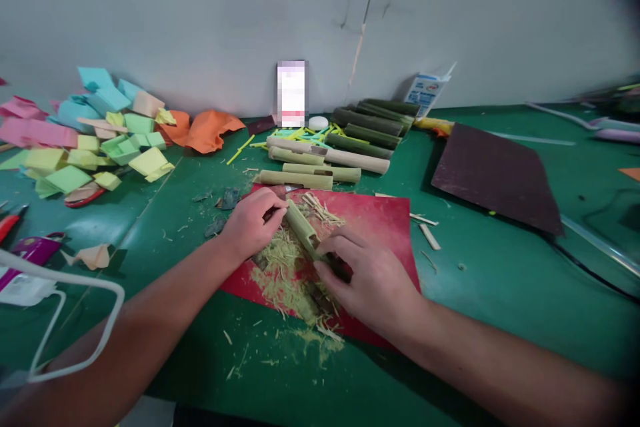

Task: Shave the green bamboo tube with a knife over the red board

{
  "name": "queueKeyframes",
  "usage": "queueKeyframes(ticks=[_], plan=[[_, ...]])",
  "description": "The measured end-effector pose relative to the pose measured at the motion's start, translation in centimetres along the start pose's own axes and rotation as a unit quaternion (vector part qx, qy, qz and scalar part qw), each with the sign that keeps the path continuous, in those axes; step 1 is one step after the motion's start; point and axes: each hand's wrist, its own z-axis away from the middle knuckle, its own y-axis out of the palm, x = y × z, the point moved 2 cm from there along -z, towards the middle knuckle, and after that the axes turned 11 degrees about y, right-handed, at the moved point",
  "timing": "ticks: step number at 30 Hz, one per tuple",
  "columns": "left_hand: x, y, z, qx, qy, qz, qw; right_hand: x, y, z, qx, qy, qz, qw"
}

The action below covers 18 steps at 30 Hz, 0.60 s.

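Note:
A pale, peeled bamboo tube with a notch cut in its side slants over a red sheet. My right hand is closed around its near end, thumb on one side and fingers on the other. At the far end, my left hand is closed, thumb and fingertips pinched against the tube's rim. Greenish bamboo dust and shavings lie heaped on the sheet under the tube. Partly hidden behind my left hand is a tool with a reddish-brown handle.
Peeled bamboo tubes and dark green ones lie beyond the sheet. Cut straw pieces and a phone are behind them. Folded coloured papers pile up at left; dark brown sandpaper lies right. A white wire frame stands near left.

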Motion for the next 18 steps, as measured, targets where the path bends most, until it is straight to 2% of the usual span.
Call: queueKeyframes(ticks=[9, 13, 15, 18], plan=[[0.4, -0.2, -0.1, -0.014, -0.01, -0.005, 1.0, -0.9, 0.2, -0.3, 0.007, 0.043, -0.043, 0.998], [0.3, -0.1, -0.2, -0.03, -0.044, 0.003, 0.999, -0.9, 0.3, -0.3, 0.011, 0.047, -0.056, 0.997], [-0.3, 0.1, -0.1, -0.022, -0.048, 0.022, 0.998, -0.8, 0.3, -0.4, 0.007, 0.042, -0.06, 0.997], [-1.4, 0.4, -0.1, 0.024, -0.011, 0.061, 0.998, -0.6, 0.2, -0.3, 0.004, 0.034, -0.066, 0.997]])
